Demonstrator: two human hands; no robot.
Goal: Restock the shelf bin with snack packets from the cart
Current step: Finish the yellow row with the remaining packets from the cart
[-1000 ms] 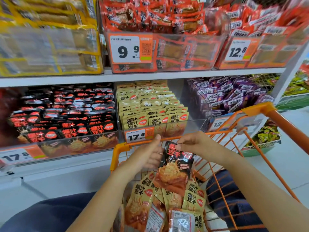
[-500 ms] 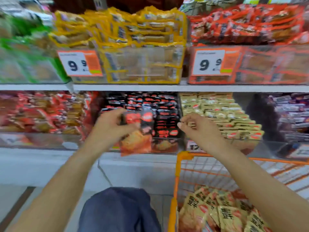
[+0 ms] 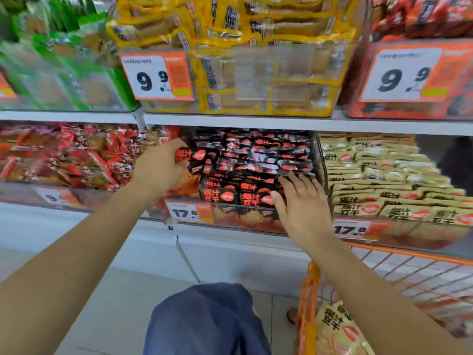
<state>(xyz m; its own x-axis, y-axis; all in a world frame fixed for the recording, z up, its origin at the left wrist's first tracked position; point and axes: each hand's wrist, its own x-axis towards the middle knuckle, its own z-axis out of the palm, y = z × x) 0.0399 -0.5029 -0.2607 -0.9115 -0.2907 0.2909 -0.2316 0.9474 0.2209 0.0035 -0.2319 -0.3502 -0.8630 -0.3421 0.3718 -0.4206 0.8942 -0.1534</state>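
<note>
Clear plastic shelf bin (image 3: 240, 221) full of black-and-red snack packets (image 3: 256, 165), left hand (image 3: 158, 167) gripping one black-and-red packet (image 3: 190, 160) at its left end, right hand (image 3: 302, 201) flat, fingers straight on the front rows, orange wire cart (image 3: 384, 278) holding tan packets (image 3: 337, 329).

two white shelf boards (image 3: 256, 121) running across the view, one above the other, both crowded with clear bins. pale tiled floor (image 3: 107, 303) below, meeting a white base panel (image 3: 230, 254) under the lower shelf. up top, green packs (image 3: 64, 60) at left, yellow packs (image 3: 230, 26) in the middle, red packs (image 3: 422, 16) at right. orange-and-white price tags reading 9.9 (image 3: 156, 75) and 17.8 (image 3: 188, 212) clipped to bin fronts. even, bright light, edges blurred.
</note>
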